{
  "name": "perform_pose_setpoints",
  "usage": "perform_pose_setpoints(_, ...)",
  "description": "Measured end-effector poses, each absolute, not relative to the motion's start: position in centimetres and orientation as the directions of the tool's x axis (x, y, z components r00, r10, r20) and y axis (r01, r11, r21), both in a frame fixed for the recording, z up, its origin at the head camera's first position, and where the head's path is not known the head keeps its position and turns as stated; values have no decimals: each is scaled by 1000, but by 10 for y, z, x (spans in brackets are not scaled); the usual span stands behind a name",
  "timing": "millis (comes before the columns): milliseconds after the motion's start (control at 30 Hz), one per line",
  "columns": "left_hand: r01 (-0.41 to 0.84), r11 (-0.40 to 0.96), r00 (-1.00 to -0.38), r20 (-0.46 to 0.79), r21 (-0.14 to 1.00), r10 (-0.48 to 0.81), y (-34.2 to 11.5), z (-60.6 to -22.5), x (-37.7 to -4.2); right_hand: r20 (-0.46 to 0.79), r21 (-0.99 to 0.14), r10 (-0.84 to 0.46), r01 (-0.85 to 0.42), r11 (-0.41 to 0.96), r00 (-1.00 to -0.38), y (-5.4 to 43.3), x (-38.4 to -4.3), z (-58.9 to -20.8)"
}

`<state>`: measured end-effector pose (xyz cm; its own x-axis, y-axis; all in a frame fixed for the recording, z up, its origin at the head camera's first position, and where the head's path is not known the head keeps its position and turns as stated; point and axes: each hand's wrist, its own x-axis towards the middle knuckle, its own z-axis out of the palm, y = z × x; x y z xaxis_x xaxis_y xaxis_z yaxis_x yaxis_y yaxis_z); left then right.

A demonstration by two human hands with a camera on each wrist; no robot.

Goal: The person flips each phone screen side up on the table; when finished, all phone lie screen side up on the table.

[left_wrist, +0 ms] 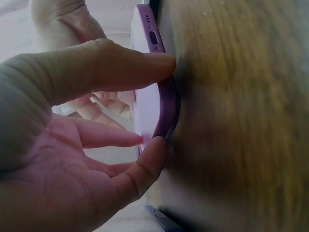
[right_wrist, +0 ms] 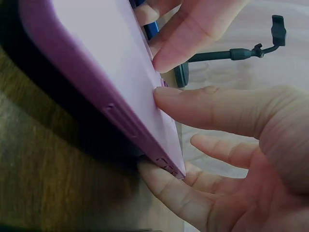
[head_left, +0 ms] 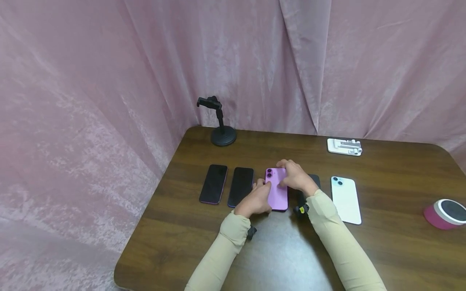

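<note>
A purple phone lies face down near the middle of the table, its camera lenses at the far left corner. My left hand is at its left side; in the left wrist view the thumb and a finger pinch the phone's near corner, by the charging port. At the far right side, my right hand holds the phone. The right wrist view shows that thumb on the purple back and a fingertip tucked under the edge, with a dark shadow beneath.
Two dark-screened phones lie to the left. A dark phone is partly hidden under the right wrist, beside a white phone. Behind stand a black phone holder and a folded white stand. A pink-and-white round object sits far right.
</note>
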<state>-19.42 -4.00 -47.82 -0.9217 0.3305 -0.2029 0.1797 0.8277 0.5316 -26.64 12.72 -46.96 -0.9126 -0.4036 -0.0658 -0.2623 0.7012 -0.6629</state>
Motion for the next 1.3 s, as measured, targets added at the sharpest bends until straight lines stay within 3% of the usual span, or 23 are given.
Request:
perform_pose_setpoints(367, 162, 822, -911, -237, 545, 337, -40, -477, -194, -54, -683, -404, -261, 682, -913, 130, -263, -468)
perform_pose_setpoints(733, 119, 705, -890, -239, 699, 388, -48, -468, -195, -47, -732, -410, -248, 635, -911, 131, -261, -451)
perform_pose_setpoints(1300, 103, 582, -882, -197, 807, 428, -55, -471, -201, 12, -714, -443, -318, 624, -896, 118, -257, -436)
